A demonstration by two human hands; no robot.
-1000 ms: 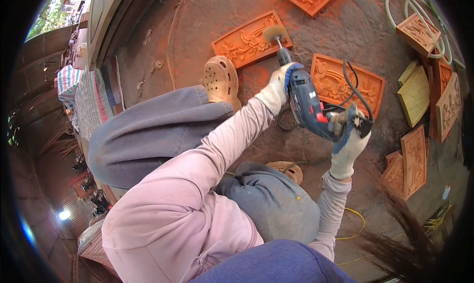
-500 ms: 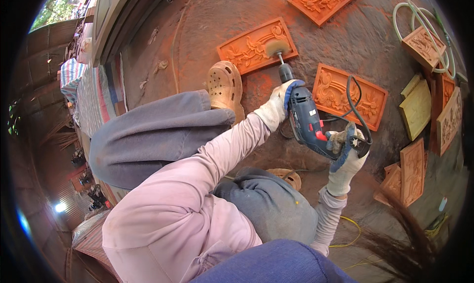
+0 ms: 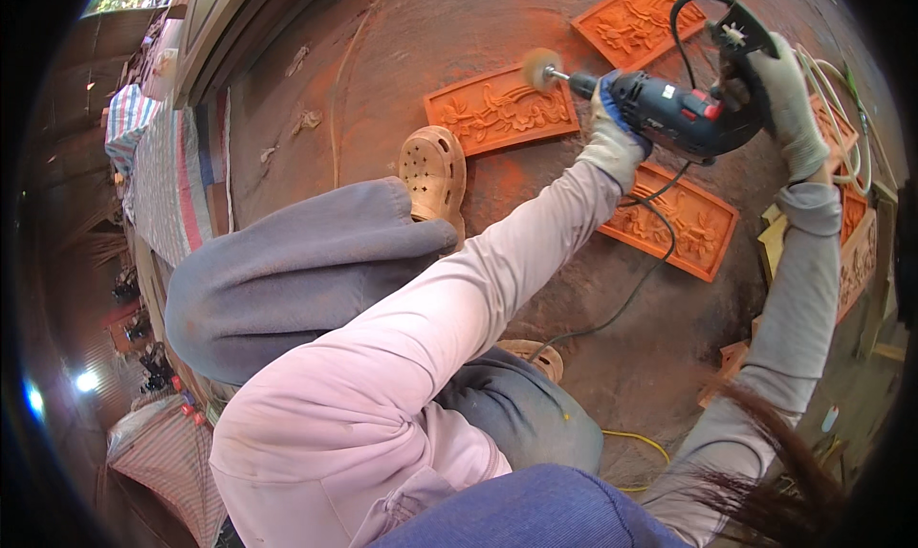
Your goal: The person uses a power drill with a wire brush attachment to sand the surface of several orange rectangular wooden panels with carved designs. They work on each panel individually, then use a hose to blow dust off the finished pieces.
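A dark blue and black power drill [image 3: 674,118] lies sideways between my two gloved hands. My left hand [image 3: 614,139] wraps round its front, just behind the chuck, and my right hand [image 3: 789,103] is closed on the rear handle. A round tan brush [image 3: 541,70] sits on the drill's shaft, over the far edge of an orange-brown carved wooden panel [image 3: 502,118]; I cannot tell whether it touches. Beneath the drill lies a second carved panel [image 3: 703,232], partly covered by it. Farther off, a third carved panel [image 3: 626,22] rests on the floor.
The drill's dark cable [image 3: 622,304] loops across the floor toward my feet. My tan clog [image 3: 432,170] stands close to the first panel. At the right are a pale hose [image 3: 851,118] and more carved panels [image 3: 858,266]. A yellow cord [image 3: 636,438] lies near my right arm.
Both hands have moved the drill right and farther away, and swung it from steep to nearly level. The brush has left the panel's carved middle for its far edge.
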